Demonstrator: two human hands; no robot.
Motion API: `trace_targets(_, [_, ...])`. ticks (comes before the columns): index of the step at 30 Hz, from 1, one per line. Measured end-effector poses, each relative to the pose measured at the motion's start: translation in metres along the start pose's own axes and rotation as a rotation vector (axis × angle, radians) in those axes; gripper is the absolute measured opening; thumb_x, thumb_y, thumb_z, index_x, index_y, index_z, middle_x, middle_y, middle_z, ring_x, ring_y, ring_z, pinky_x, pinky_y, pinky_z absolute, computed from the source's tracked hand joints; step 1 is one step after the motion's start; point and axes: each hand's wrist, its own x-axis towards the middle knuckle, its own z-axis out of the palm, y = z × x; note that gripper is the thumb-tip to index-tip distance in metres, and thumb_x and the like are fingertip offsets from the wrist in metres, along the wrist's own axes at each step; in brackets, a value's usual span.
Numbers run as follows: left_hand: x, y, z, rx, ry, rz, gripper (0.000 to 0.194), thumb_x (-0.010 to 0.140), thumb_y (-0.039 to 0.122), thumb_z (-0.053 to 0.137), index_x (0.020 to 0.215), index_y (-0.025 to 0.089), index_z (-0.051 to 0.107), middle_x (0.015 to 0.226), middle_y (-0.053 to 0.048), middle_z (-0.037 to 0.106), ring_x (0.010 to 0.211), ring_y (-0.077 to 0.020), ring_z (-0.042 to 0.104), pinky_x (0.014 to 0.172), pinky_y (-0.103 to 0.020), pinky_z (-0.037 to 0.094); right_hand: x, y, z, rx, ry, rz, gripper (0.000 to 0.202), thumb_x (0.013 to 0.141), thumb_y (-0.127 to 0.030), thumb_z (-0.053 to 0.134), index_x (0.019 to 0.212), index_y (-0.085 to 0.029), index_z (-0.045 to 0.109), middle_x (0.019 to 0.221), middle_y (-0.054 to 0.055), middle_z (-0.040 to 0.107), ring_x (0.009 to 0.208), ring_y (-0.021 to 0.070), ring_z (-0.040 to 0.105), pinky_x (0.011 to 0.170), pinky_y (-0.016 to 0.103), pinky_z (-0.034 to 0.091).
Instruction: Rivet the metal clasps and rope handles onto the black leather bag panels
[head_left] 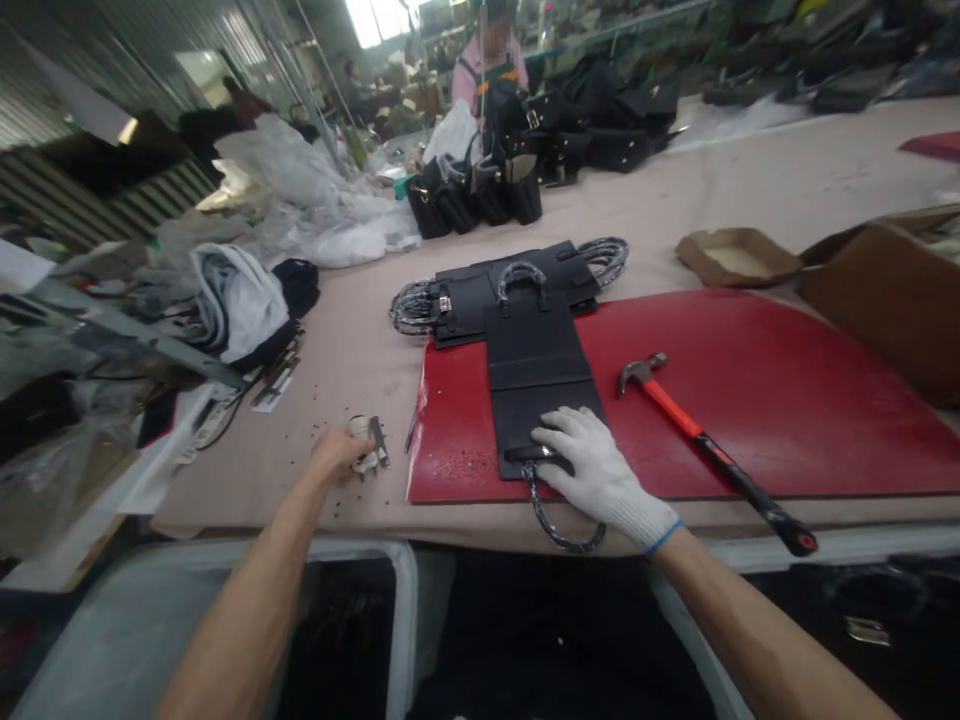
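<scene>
My right hand [589, 462], in a white knit glove, lies flat with fingers spread on the lower end of a black leather bag panel [536, 350]. A plastic-wrapped handle [566, 540] loops from that end over the table edge; another wrapped handle [523, 283] arches at the far end. My bare left hand [341, 452] is at a pale, roll-like item [364, 432] and a small grey metal piece [380, 440]. Its fingers look pinched together; what is between them is too small to make out. Right of the panel lies a claw hammer [701, 435] with an orange-and-black handle.
Under the panel is a red board [750, 390]. Stacked bag panels [465, 295] with wrapped handles lie behind. Cardboard boxes [739, 258] stand at right, finished black bags [472, 200] at the back near a person [491, 65]. Grey bins [405, 600] sit below the table edge.
</scene>
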Motion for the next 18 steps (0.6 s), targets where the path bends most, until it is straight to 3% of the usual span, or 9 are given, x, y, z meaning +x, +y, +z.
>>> trace_targets(4, [-0.019, -0.005, -0.008, -0.244, -0.104, 0.038, 0.025, 0.072, 0.038, 0.074, 0.074, 0.015, 0.063, 0.065, -0.005, 0.070, 0.069, -0.0233, 0.073, 0.059, -0.030, 0.059, 0.000, 0.001, 0.003, -0.002, 0.010, -0.018, 0.036, 0.089, -0.027, 0.069, 0.125, -0.023, 0.074, 0.139, 0.011, 0.066, 0.136, 0.0342, 0.053, 0.122, 0.062, 0.031])
trace_targets(8, [-0.050, 0.001, 0.002, -0.832, -0.152, 0.162, 0.047, 0.066, 0.051, 0.086, 0.084, 0.015, 0.060, 0.079, -0.006, 0.075, 0.078, -0.0229, 0.076, 0.070, -0.032, 0.063, 0.000, 0.002, 0.007, -0.006, 0.036, -0.014, 0.037, 0.089, -0.027, 0.071, 0.125, -0.022, 0.074, 0.139, 0.011, 0.066, 0.135, 0.0355, 0.054, 0.122, 0.061, 0.032])
trace_targets(10, [-0.070, 0.014, 0.019, -1.135, -0.149, 0.226, 0.056, 0.061, 0.052, 0.093, 0.087, 0.016, 0.060, 0.082, -0.007, 0.077, 0.079, -0.0230, 0.077, 0.074, -0.034, 0.064, 0.000, 0.002, 0.007, -0.011, 0.048, -0.018, 0.037, 0.088, -0.027, 0.072, 0.124, -0.022, 0.074, 0.139, 0.011, 0.066, 0.134, 0.0358, 0.055, 0.122, 0.061, 0.033])
trace_targets(13, [-0.102, 0.040, 0.054, -1.350, -0.192, 0.306, 0.054, 0.066, 0.049, 0.094, 0.095, 0.017, 0.061, 0.092, -0.007, 0.079, 0.087, -0.0237, 0.079, 0.080, -0.036, 0.065, 0.000, 0.002, 0.007, -0.018, 0.059, -0.032, 0.036, 0.088, -0.027, 0.072, 0.123, -0.020, 0.073, 0.137, 0.012, 0.067, 0.133, 0.0365, 0.056, 0.121, 0.061, 0.034])
trace_targets(18, [-0.142, 0.073, 0.103, -1.324, -0.224, 0.522, 0.041, 0.080, 0.041, 0.087, 0.106, 0.016, 0.067, 0.104, -0.010, 0.077, 0.095, -0.0233, 0.077, 0.085, -0.035, 0.064, 0.001, 0.002, 0.008, -0.014, 0.083, -0.044, 0.034, 0.090, -0.028, 0.069, 0.122, -0.018, 0.073, 0.135, 0.013, 0.068, 0.130, 0.0365, 0.058, 0.119, 0.062, 0.037])
